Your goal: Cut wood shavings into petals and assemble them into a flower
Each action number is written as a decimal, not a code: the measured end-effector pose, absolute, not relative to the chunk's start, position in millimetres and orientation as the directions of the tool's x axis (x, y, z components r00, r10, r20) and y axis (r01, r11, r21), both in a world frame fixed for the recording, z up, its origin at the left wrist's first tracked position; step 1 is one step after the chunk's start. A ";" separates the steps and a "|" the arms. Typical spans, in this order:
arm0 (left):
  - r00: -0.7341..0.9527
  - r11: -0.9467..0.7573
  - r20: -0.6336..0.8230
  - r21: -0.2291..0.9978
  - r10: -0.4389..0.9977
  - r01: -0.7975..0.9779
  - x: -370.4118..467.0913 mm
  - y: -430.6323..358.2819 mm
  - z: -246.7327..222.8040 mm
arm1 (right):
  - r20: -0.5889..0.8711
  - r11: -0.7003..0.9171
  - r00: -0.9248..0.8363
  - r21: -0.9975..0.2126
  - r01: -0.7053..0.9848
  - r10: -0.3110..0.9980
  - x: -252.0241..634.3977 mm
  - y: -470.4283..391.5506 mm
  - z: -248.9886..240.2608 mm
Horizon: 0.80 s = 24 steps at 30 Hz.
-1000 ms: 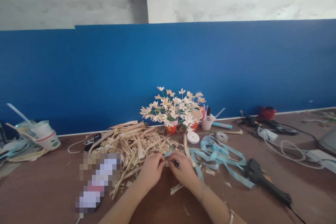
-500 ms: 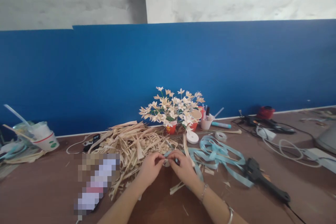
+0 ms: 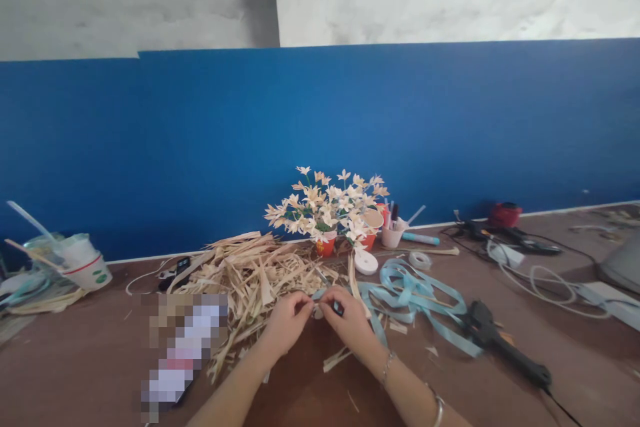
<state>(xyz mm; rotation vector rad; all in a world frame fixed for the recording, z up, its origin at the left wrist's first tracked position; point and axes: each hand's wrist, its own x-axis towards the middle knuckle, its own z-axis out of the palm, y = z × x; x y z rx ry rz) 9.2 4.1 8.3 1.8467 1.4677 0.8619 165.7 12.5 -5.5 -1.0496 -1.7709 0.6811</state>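
Note:
My left hand [image 3: 289, 320] and my right hand [image 3: 345, 317] meet fingertip to fingertip at the centre, low over the table. Both are closed in a pinch around something small and pale [image 3: 317, 311], mostly hidden by the fingers. A dark bit shows beneath the right hand's fingers. Just beyond and to the left spreads a heap of dry, straw-coloured husk strips [image 3: 250, 273]. Light-blue ribbon [image 3: 407, 293] lies in loose loops right of my right hand. Behind the hands, cream flowers [image 3: 330, 203] stand in a red cup [image 3: 325, 244].
A black glue gun [image 3: 505, 343] with a cord lies at the right. A pixelated, phone-like object [image 3: 183, 353] is at the left front. White tape rolls [image 3: 367, 262], a pen cup [image 3: 393, 234] and cables [image 3: 540, 280] lie farther back. A blue panel [image 3: 200, 147] borders the table.
Both hands stay in nearly the same place with fingertips still pinched together. Only a very slight shift of the fingers and the view shows.

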 end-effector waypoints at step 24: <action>0.189 -0.257 0.179 0.770 0.965 0.583 10.1 5.7 2.4 | 0.305 0.360 -0.213 -0.878 0.316 0.928 164.2 11.6 -6.1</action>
